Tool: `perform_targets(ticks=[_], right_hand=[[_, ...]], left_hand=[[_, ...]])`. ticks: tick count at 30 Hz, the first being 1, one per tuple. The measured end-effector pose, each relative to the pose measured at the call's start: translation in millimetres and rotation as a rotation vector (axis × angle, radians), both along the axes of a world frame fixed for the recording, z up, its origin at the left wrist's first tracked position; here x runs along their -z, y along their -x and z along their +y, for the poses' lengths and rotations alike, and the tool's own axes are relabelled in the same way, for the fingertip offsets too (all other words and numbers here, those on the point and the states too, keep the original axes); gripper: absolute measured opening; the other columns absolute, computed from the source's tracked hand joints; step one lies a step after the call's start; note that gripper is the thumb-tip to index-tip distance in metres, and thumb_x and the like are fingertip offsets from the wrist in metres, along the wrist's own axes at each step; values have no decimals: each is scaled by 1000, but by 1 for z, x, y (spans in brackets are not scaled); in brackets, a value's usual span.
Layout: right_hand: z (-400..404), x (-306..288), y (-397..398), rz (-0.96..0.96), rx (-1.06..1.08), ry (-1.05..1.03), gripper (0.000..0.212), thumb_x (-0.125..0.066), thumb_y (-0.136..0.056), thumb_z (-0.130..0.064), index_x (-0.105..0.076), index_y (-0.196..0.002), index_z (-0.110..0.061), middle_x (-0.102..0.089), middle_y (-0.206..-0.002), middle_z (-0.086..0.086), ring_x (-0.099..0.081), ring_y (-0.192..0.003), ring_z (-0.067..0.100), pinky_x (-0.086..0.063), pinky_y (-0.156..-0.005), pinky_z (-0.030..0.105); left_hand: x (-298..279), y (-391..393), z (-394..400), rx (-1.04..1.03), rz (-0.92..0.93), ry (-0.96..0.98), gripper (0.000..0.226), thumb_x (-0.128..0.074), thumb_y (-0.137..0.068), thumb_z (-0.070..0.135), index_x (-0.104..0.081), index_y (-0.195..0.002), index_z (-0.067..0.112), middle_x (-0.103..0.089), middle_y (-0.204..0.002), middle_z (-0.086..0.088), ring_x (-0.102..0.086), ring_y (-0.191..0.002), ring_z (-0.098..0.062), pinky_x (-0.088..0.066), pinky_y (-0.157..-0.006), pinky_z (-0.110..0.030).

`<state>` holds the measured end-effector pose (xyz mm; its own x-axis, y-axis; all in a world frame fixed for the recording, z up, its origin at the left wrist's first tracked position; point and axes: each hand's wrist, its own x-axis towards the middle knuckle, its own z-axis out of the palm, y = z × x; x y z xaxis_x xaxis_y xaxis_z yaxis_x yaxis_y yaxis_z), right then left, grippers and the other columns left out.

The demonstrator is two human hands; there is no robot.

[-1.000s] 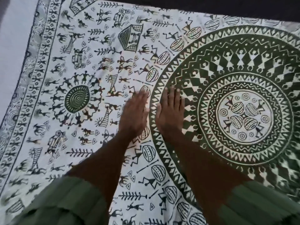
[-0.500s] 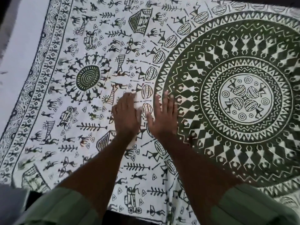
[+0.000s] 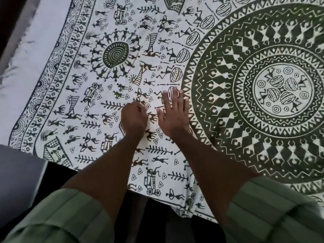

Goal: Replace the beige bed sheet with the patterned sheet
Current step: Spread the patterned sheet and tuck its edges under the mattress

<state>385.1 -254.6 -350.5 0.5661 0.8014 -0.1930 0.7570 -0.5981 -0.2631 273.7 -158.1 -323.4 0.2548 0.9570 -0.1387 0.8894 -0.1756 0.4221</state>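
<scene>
The person wore a pale sage-green garment with loose sleeves. The left sleeve (image 3: 57, 216) was pushed back above the forearm and gathered in soft folds, with faint darker vertical stripes running along the cloth and a stitched hem at its cuff. The right sleeve (image 3: 273, 209) matched it in colour and striping, ending in a broad turned cuff with a visible seam. Both forearms were bare below the cuffs. The left hand (image 3: 134, 118) and the right hand (image 3: 173, 116) carried no rings, watch or bracelet.
</scene>
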Motion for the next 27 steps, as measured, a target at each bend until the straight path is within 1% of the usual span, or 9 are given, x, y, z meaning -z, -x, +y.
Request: perform_targets(ticks=[4,8,11,13,16,18,22,24,27], right_hand=[[8,-1,21,37,0,-22,76,-25,-103,-60,-3,-165,-23,10,-171,13,14,-157,32,0,-127,52],[-2,0,25,8,-125,-76,75,-32,-104,-57,-7,-165,-23,4,-173,7,6,-159,27,-7,-127,50],[-44,-6,25,-29,19,-39,75,-32,-105,-55,-2,-165,-21,8,-172,6,7,-159,26,-9,-127,51],[-63,-10,39,-55,106,-5,76,-31,-106,-53,0,-165,-17,10,-172,7,10,-158,26,-9,-127,52],[-59,-10,65,-73,163,24,75,-30,-106,-50,0,-165,-14,10,-172,9,11,-158,27,-10,-126,53],[-49,-10,71,-54,208,25,75,-31,-105,-49,-2,-165,-13,8,-172,10,9,-158,28,-9,-126,54],[-52,-10,86,-41,150,13,75,-33,-105,-50,-4,-165,-16,7,-172,11,7,-159,28,-9,-126,55],[-52,-11,90,-34,145,9,76,-33,-105,-54,-5,-165,-16,6,-172,13,6,-159,29,-9,-126,55],[-48,-14,99,5,119,3,78,-33,-105,-58,-5,-165,-18,6,-172,13,8,-159,29,-9,-127,52]], left_hand=[[-9,12,24,82,152,-52,15,-65,-94,23,-78,-98,17,-76,-97,-5,-72,-90,-25,-51,-74,-32],[-6,26,44,128,173,-13,14,-65,-92,24,-77,-95,18,-75,-100,-4,-71,-96,-28,-56,-81,-38],[-3,32,29,68,91,41,13,-57,-89,26,-69,-89,22,-69,-97,0,-69,-91,-22,-60,-76,-39],[-4,41,7,100,30,19,6,-58,-90,24,-60,-94,20,-62,-100,0,-61,-92,-19,-58,-75,-38],[-7,66,-41,190,-36,-9,33,-67,-90,40,-51,-110,19,-53,-110,-1,-50,-102,-19,-48,-87,-33],[-5,79,-59,136,-73,48,39,-71,-86,39,-52,-114,21,-57,-111,-1,-51,-103,-20,-44,-87,-33],[3,94,-58,181,-190,110,11,-65,-89,20,-61,-100,20,-64,-94,3,-59,-89,-20,-51,-77,-43],[-2,101,-47,224,-224,100,7,-66,-89,15,-63,-93,21,-66,-91,6,-61,-87,-17,-52,-78,-41],[-4,112,-30,203,-195,78,8,-67,-87,11,-66,-89,19,-68,-89,5,-61,-87,-16,-51,-80,-37]])
